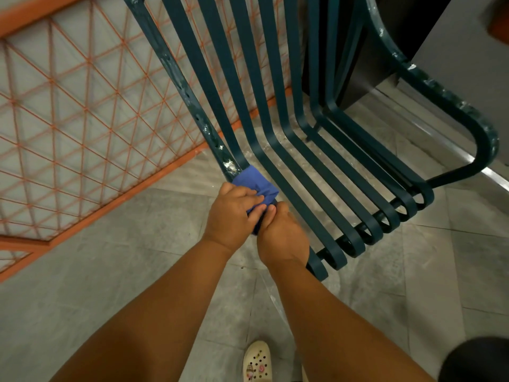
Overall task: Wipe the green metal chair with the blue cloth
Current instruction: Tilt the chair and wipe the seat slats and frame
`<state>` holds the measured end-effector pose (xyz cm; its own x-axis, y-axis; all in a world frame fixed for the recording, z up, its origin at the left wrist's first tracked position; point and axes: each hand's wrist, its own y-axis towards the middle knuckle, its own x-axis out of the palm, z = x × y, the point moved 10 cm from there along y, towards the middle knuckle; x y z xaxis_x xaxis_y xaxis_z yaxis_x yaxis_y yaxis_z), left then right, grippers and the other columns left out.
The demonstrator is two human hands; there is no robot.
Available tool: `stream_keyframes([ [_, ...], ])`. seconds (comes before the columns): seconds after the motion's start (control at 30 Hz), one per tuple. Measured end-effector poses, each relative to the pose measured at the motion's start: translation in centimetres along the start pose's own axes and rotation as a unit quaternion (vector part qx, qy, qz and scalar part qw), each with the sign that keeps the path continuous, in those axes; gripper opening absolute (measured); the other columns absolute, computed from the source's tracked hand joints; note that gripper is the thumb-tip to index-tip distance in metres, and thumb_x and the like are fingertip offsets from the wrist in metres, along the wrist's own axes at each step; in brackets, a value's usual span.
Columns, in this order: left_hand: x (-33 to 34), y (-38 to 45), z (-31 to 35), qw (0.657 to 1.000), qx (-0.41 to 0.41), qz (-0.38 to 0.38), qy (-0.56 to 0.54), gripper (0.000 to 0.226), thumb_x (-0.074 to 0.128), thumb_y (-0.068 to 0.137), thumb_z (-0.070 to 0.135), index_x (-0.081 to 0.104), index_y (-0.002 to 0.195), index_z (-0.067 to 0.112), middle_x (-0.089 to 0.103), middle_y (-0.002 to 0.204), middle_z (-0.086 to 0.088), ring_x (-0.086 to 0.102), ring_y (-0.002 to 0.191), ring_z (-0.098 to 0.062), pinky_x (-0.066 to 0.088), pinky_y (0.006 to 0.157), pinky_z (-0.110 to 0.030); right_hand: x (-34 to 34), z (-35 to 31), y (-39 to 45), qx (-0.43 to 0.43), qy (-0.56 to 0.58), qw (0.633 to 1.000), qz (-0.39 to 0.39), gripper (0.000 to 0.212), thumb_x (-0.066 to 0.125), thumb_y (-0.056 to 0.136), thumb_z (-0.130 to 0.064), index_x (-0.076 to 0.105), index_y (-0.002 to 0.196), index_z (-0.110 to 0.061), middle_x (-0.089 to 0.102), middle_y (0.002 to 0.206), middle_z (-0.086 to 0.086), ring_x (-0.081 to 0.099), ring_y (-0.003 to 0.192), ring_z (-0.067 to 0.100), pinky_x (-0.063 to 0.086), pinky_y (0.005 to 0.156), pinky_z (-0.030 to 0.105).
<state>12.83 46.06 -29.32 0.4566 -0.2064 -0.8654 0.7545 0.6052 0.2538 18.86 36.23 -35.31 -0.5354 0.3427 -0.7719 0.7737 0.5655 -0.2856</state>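
Both the left hand (234,213) and right hand (283,238) grip the crumpled blue cloth (259,186) at mid-frame against the dark green slatted metal chair (275,128), whose white-speckled side rail running to the upper left looks unwiped

Position: head-worn, above the person's forearms.
Facing: steeply down and forward, onto the dark green slatted metal chair (289,139) and grey tiled floor (137,271).
Nearness: close; both hands fill the centre.
Views: one only.
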Motion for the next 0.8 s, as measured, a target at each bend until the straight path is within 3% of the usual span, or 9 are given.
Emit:
stream_keyframes([
  [0.07,-0.2,-0.4,0.5,1.0,0.023,-0.008,-0.001,0.018,0.079,0.076,0.018,0.077,0.092,0.01,0.072,0.09,-0.002,0.054,0.091,-0.019,0.048,0.077,-0.023,0.1,0.1,-0.1,0.001,-0.007,1.0,-0.002,0.033,0.018,0.103,-0.04,0.042,0.095,-0.02,0.063,0.083,0.002,0.061,0.074,0.022,0.051,0.066,0.037],
  [0.2,-0.7,0.0,0.1,0.998,-0.049,0.029,-0.01,0.005,0.074,0.079,0.011,0.074,0.084,0.009,0.068,0.084,-0.001,0.056,0.087,-0.02,0.047,0.074,-0.022,0.0,0.0,0.0,-0.002,-0.013,1.0,0.012,0.037,0.017,0.102,-0.041,0.046,0.098,-0.019,0.065,0.083,0.002,0.061,0.072,0.021,0.051,0.066,0.038],
  [0.27,-1.6,0.0,-0.4,0.99,-0.107,0.076,-0.042,0.003,0.071,0.082,0.009,0.07,0.084,0.009,0.066,0.086,-0.003,0.056,0.087,-0.018,0.046,0.075,-0.02,-0.1,-0.1,-0.1,-0.003,-0.018,1.0,0.014,0.037,0.016,0.102,-0.04,0.046,0.099,-0.019,0.064,0.084,0.002,0.061,0.072,0.021,0.051,0.067,0.037],
  [0.33,-3.3,-0.1,-1.4,0.974,-0.164,0.141,-0.069,0.004,0.068,0.085,0.011,0.067,0.087,0.007,0.063,0.091,-0.005,0.054,0.087,-0.015,0.037,0.078,-0.006,-0.2,0.0,-0.2,-0.001,-0.019,1.0,0.019,0.036,0.017,0.102,-0.04,0.045,0.097,-0.02,0.064,0.083,0.002,0.06,0.071,0.022,0.052,0.068,0.039],
  [0.43,-5.4,0.6,-2.3,0.953,-0.189,0.219,-0.087,0.006,0.066,0.087,0.011,0.064,0.089,0.006,0.059,0.092,-0.006,0.049,0.087,-0.012,0.033,0.079,0.0,-0.4,-0.1,-0.2,0.0,-0.027,0.999,0.033,0.034,0.018,0.103,-0.041,0.045,0.097,-0.021,0.062,0.08,0.001,0.06,0.069,0.021,0.053,0.067,0.04],
  [0.5,-4.6,1.8,-2.3,0.966,-0.161,0.19,-0.067,0.009,0.066,0.088,0.013,0.067,0.091,0.005,0.061,0.094,-0.007,0.048,0.09,-0.014,0.037,0.08,-0.006,-0.2,-0.3,-0.2,-0.003,-0.035,0.999,0.033,0.034,0.017,0.103,-0.041,0.045,0.098,-0.021,0.062,0.08,0.001,0.059,0.068,0.02,0.053,0.066,0.039],
  [0.63,0.0,2.5,-2.2,0.99,-0.137,0.031,-0.009,0.028,0.07,0.085,0.025,0.072,0.108,0.01,0.059,0.106,-0.004,0.044,0.103,-0.021,0.043,0.082,-0.022,-0.2,-0.2,-0.2,-0.009,-0.044,0.998,0.033,0.037,0.015,0.102,-0.041,0.044,0.096,-0.02,0.062,0.079,0.001,0.057,0.067,0.02,0.052,0.064,0.039],
  [0.73,0.0,2.6,-2.9,0.985,-0.164,0.033,-0.029,0.038,0.075,0.08,0.026,0.069,0.115,0.011,0.056,0.109,-0.003,0.044,0.105,-0.021,0.042,0.083,-0.022,0.0,-0.4,-0.1,-0.017,-0.044,0.999,0.023,0.035,0.016,0.102,-0.04,0.045,0.102,-0.02,0.064,0.087,0.002,0.058,0.072,0.02,0.051,0.067,0.039],
  [0.8,-0.6,3.2,-3.8,0.979,-0.195,0.05,-0.046,0.047,0.078,0.077,0.027,0.065,0.119,0.012,0.055,0.11,-0.004,0.046,0.104,-0.019,0.042,0.082,-0.022,0.4,-0.7,0.0,-0.024,-0.07,0.997,-0.004,0.037,0.017,0.102,-0.04,0.044,0.119,-0.021,0.064,0.104,0.005,0.059,0.089,0.024,0.05,0.079,0.042],
])
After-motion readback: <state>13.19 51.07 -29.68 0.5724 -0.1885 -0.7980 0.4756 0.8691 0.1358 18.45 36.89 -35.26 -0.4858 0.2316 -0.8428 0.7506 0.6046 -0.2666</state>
